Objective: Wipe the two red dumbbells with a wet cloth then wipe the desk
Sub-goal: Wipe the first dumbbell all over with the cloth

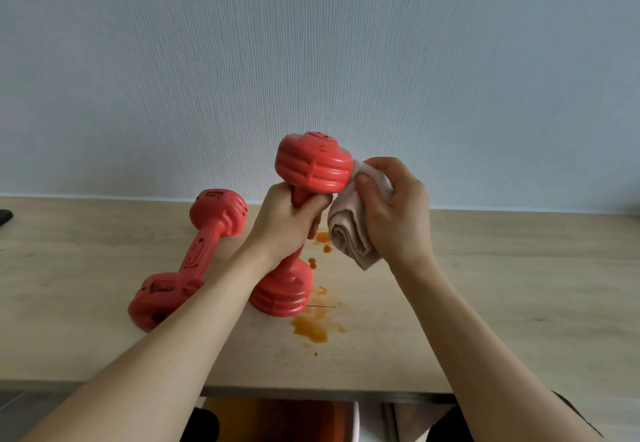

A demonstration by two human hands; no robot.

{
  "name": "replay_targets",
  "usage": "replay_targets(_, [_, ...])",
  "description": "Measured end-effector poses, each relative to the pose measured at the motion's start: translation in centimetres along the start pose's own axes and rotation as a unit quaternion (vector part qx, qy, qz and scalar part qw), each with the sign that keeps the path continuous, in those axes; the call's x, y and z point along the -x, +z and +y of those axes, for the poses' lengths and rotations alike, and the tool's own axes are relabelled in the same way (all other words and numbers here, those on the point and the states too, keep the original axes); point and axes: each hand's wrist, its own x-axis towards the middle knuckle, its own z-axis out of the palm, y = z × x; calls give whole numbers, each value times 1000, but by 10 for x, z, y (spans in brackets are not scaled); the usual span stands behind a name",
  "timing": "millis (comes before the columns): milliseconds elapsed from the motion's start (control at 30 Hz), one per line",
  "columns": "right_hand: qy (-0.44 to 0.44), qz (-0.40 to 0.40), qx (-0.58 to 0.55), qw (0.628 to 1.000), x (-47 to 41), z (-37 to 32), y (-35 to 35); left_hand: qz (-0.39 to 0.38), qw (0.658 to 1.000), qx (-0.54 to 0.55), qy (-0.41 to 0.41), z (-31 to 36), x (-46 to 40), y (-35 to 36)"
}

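My left hand (287,223) grips the handle of a red dumbbell (313,164), which stands tilted with its lower head resting on the wooden desk (502,285). My right hand (394,213) holds a folded beige cloth (349,230) pressed against the right side of the dumbbell's upper head. A second red dumbbell (197,254) with dark smudges lies flat on the desk to the left, partly behind my left forearm.
Orange stains (311,325) spread on the desk beside and in front of the standing dumbbell's base, with smaller spots farther back. A pale wall rises right behind the desk. A dark object (5,216) sits at the far left edge.
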Motion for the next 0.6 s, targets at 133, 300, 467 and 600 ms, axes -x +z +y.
replay_targets(133, [-44, 2, 24, 999, 6, -8, -6, -10, 1000, 1, -17, 2, -3, -1])
replay_targets(300, [6, 16, 11, 1000, -14, 2, -2, -56, 998, 21, -5, 3, 4, 3])
replay_targets(467, [18, 12, -34, 999, -6, 0, -6, -41, 999, 22, -11, -2, 0, -3])
replay_targets(600, [13, 9, -47, 999, 1, -6, -5, 49, 998, -25, -22, -1, 0, -6])
